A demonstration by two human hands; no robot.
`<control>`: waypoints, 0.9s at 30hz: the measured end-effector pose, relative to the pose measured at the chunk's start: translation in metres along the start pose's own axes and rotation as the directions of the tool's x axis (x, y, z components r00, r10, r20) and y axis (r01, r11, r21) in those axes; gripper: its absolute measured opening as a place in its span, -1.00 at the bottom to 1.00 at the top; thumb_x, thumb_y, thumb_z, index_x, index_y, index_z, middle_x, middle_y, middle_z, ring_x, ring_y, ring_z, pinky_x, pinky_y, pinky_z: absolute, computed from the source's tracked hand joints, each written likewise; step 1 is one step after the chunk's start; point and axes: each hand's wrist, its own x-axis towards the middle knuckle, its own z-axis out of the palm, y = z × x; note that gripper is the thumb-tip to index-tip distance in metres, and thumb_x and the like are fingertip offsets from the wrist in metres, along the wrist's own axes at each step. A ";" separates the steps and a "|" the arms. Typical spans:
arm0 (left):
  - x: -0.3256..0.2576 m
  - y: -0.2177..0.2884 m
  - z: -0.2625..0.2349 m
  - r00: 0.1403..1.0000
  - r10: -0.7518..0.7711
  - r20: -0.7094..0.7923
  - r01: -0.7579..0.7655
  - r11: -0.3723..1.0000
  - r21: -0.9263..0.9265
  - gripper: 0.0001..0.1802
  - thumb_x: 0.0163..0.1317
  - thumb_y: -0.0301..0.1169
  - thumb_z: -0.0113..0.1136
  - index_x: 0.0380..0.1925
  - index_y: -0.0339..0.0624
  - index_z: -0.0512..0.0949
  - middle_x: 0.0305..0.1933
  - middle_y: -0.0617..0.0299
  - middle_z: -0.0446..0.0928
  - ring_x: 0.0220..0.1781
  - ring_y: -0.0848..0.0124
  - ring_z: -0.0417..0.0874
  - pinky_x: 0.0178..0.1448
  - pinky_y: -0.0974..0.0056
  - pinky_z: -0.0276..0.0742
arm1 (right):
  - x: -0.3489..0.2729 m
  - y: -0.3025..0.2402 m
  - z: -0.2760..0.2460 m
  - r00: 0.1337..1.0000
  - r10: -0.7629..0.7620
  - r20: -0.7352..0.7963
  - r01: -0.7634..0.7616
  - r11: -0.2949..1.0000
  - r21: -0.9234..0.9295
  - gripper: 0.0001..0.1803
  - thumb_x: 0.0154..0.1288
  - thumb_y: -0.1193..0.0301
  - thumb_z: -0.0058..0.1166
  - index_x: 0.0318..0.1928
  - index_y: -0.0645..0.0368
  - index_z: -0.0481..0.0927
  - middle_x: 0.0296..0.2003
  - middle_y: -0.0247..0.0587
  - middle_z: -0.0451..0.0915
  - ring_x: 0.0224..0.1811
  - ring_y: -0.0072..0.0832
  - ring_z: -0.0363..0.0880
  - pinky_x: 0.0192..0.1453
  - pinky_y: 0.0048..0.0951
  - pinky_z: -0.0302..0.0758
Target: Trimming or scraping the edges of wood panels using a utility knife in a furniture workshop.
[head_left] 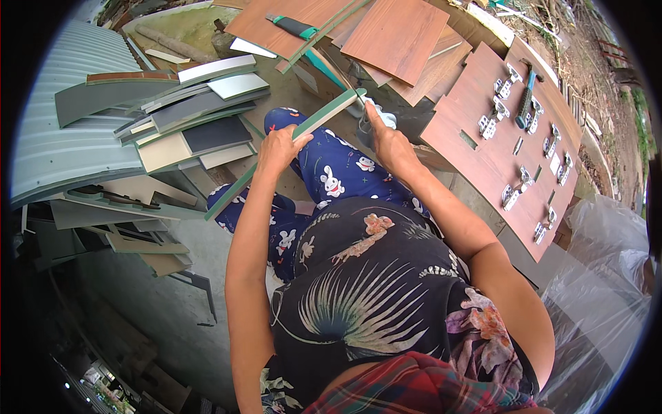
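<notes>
My left hand (pixel 278 148) is closed around a long narrow strip of board (pixel 324 114), green along one side and pale along the other. The strip slants across my lap, its lower left end beside my knee and its upper right end by my right hand (pixel 391 141). That hand is closed with the index finger reaching forward at the strip's end. A thin dark object (pixel 360 101) shows at the fingertip, too small to name. Behind these fingers is a grey-white thing (pixel 385 119), partly hidden.
On the right, a brown board (pixel 448 134) carries several metal hinges (pixel 488 126) and a hammer (pixel 528 100). Stacked offcuts (pixel 200 103) lie at left. Ahead, wood-coloured panels (pixel 396 41) and a tool with a black-and-teal handle (pixel 293 27). Clear plastic sheeting (pixel 600 276) hangs lower right.
</notes>
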 end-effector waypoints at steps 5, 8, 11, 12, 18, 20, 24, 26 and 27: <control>0.003 0.006 -0.003 1.000 0.000 0.003 0.000 1.000 0.009 -0.52 0.25 0.05 0.29 -0.22 -0.18 0.66 -0.44 -0.10 0.65 -0.24 -0.10 0.71 -0.10 -0.04 0.58 | -0.061 0.020 -0.012 0.996 0.033 0.084 -0.037 0.998 0.052 -0.15 0.32 0.61 -0.15 0.58 -0.14 -0.06 -0.26 0.46 0.61 -0.19 0.27 0.64 -0.09 0.16 0.49; 0.002 0.006 -0.004 0.999 -0.014 0.033 0.015 1.000 -0.020 -0.52 0.25 0.06 0.28 -0.22 -0.18 0.65 -0.45 -0.11 0.65 -0.24 -0.10 0.71 -0.09 -0.05 0.58 | -0.048 0.015 -0.006 0.999 0.019 0.049 -0.022 0.997 0.068 -0.23 0.42 0.56 -0.17 0.57 -0.10 -0.04 -0.28 0.50 0.59 -0.21 0.30 0.63 -0.12 0.17 0.47; 0.004 0.009 -0.004 1.000 -0.006 0.005 0.006 1.000 0.020 -0.51 0.25 0.07 0.28 -0.22 -0.19 0.65 -0.45 -0.10 0.65 -0.24 -0.10 0.71 -0.09 -0.05 0.58 | 0.004 0.000 -0.001 0.999 0.040 0.023 -0.040 0.999 0.033 -0.17 0.33 0.60 -0.16 0.57 -0.12 -0.04 -0.24 0.48 0.60 -0.18 0.28 0.64 -0.09 0.16 0.49; 0.005 0.006 -0.003 1.000 -0.011 0.018 0.010 1.000 0.010 -0.51 0.25 0.07 0.28 -0.22 -0.19 0.65 -0.45 -0.10 0.65 -0.24 -0.10 0.71 -0.09 -0.05 0.58 | 0.013 -0.005 0.000 0.999 0.047 0.001 -0.047 0.999 0.006 -0.10 0.23 0.64 -0.16 0.57 -0.13 -0.05 -0.21 0.45 0.62 -0.15 0.27 0.65 -0.06 0.15 0.51; 0.002 0.003 -0.001 1.000 0.023 -0.019 -0.023 1.000 0.020 -0.51 0.24 0.08 0.28 -0.23 -0.17 0.65 -0.40 -0.11 0.67 -0.22 -0.10 0.71 -0.10 -0.05 0.58 | -0.039 0.012 -0.010 0.998 0.022 0.064 -0.024 0.999 0.041 -0.12 0.25 0.64 -0.16 0.57 -0.10 -0.04 -0.29 0.40 0.63 -0.20 0.26 0.65 -0.08 0.15 0.51; 0.003 0.005 -0.003 1.000 0.001 0.010 -0.002 1.000 0.016 -0.51 0.24 0.09 0.28 -0.24 -0.15 0.65 -0.36 -0.13 0.68 -0.19 -0.09 0.72 -0.10 -0.06 0.59 | -0.054 0.018 -0.011 0.995 0.033 0.089 -0.039 0.997 0.059 -0.13 0.26 0.64 -0.16 0.56 -0.09 -0.02 -0.30 0.39 0.63 -0.22 0.26 0.65 -0.09 0.15 0.51; 0.002 0.010 -0.009 0.999 -0.020 0.051 0.021 1.000 -0.017 -0.51 0.24 0.08 0.28 -0.24 -0.16 0.65 -0.35 -0.12 0.68 -0.19 -0.09 0.72 -0.10 -0.05 0.60 | -0.037 0.017 -0.006 1.000 -0.002 0.005 0.002 0.998 0.063 -0.19 0.36 0.59 -0.15 0.56 -0.12 -0.03 -0.31 0.41 0.62 -0.23 0.28 0.64 -0.12 0.15 0.49; 0.002 0.012 -0.010 0.998 -0.032 0.061 0.033 0.999 -0.017 -0.51 0.25 0.09 0.28 -0.23 -0.16 0.65 -0.35 -0.12 0.68 -0.19 -0.09 0.72 -0.09 -0.05 0.60 | -0.001 0.003 -0.006 0.996 0.084 0.043 -0.084 0.996 0.013 -0.25 0.46 0.53 -0.14 0.57 -0.13 -0.04 -0.31 0.44 0.61 -0.23 0.29 0.63 -0.13 0.15 0.48; 0.003 0.010 -0.008 0.998 -0.029 0.050 0.030 0.999 -0.017 -0.51 0.25 0.09 0.28 -0.23 -0.16 0.65 -0.35 -0.12 0.68 -0.19 -0.09 0.72 -0.09 -0.05 0.60 | 0.006 0.000 -0.003 0.996 0.082 0.039 -0.083 0.996 0.016 -0.25 0.46 0.53 -0.14 0.57 -0.13 -0.04 -0.31 0.44 0.61 -0.23 0.29 0.63 -0.13 0.15 0.48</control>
